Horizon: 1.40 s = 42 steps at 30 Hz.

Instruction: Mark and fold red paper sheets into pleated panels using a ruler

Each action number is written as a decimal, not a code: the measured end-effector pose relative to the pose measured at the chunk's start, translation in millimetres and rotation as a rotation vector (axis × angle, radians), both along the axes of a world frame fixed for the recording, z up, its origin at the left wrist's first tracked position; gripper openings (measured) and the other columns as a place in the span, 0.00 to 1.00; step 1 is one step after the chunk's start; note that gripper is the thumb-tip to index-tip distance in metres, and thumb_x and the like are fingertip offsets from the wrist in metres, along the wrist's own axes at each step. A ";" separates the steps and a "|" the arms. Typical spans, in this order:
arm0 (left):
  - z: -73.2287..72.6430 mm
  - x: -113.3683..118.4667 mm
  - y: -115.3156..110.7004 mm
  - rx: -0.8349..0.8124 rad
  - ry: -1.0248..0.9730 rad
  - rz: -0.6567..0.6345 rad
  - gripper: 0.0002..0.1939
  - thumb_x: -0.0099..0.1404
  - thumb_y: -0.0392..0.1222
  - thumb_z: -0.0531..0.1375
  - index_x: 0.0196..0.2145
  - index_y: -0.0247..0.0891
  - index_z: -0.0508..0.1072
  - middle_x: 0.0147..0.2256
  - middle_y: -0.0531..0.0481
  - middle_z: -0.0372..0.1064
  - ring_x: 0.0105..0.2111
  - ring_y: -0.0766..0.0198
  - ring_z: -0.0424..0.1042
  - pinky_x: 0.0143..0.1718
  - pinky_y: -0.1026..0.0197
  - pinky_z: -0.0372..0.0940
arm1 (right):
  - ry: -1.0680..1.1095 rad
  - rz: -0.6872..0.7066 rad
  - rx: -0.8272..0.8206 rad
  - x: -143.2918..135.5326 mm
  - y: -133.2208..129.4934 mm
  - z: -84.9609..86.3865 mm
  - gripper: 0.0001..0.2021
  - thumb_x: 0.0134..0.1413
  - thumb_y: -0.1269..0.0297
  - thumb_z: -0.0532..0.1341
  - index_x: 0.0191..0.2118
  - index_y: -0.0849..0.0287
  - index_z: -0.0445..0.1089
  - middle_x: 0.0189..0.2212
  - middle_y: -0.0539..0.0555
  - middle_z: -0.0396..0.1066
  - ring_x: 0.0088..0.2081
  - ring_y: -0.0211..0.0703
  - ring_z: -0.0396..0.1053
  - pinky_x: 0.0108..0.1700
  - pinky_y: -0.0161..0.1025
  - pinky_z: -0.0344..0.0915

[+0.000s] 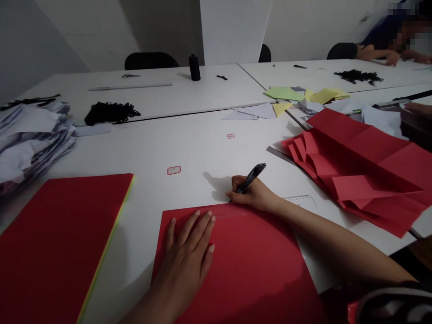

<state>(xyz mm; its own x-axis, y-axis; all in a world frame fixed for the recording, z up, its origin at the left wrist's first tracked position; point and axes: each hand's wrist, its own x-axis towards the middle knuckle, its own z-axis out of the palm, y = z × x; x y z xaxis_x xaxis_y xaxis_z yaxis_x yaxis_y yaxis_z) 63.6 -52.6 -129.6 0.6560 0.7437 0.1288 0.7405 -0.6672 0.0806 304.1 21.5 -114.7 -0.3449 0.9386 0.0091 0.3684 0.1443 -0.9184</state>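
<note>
A red sheet [249,265] lies on the white table in front of me. A clear ruler [232,210] rests along its far edge. My left hand [189,256] lies spread on the sheet, its fingertips on the near side of the ruler. My right hand [254,193] is closed around a black pen [251,177], whose tip is hidden by the fingers near the sheet's far edge. To the left lies a stack of red sheets [64,238] with a yellow-green edge showing.
Folded red paper [364,171] lies at right beside a metal ruler [281,156]. White papers [30,139] are piled at left. Black yarn [110,112] and a black bottle-shaped object [194,67] stand farther back. Other people's hands show at upper right.
</note>
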 end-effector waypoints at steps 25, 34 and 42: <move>-3.1 -1.1 -1.5 0.080 0.025 0.009 0.25 0.68 0.40 0.47 0.62 0.40 0.53 0.62 0.53 0.52 0.62 0.59 0.47 0.61 0.48 0.20 | 0.076 0.047 0.136 11.2 0.6 4.3 0.13 0.58 0.56 0.58 0.43 0.59 0.70 0.34 0.53 0.72 0.30 0.35 0.67 0.33 0.34 0.64; 0.3 3.7 -8.8 0.097 0.025 -0.008 0.22 0.67 0.35 0.46 0.57 0.39 0.63 0.57 0.48 0.62 0.57 0.52 0.57 0.60 0.36 0.38 | -0.234 0.189 0.476 9.3 -41.8 5.7 0.11 0.61 0.65 0.55 0.47 0.55 0.69 0.39 0.55 0.71 0.41 0.41 0.68 0.42 0.41 0.66; -3.7 6.8 -11.6 0.113 0.014 -0.053 0.27 0.62 0.25 0.47 0.55 0.43 0.65 0.57 0.51 0.61 0.56 0.54 0.58 0.56 0.44 0.54 | -0.435 0.183 0.497 19.6 -75.4 -2.1 0.16 0.64 0.71 0.49 0.53 0.51 0.64 0.43 0.56 0.69 0.46 0.45 0.63 0.47 0.47 0.62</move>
<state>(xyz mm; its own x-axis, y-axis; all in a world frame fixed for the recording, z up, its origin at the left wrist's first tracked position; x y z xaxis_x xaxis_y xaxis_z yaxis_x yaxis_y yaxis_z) 70.4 -64.3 -133.3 0.6961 0.6893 0.2006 0.7047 -0.7095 -0.0074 323.6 -53.8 -116.8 -0.5673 0.7851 0.2486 0.6187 0.6055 -0.5006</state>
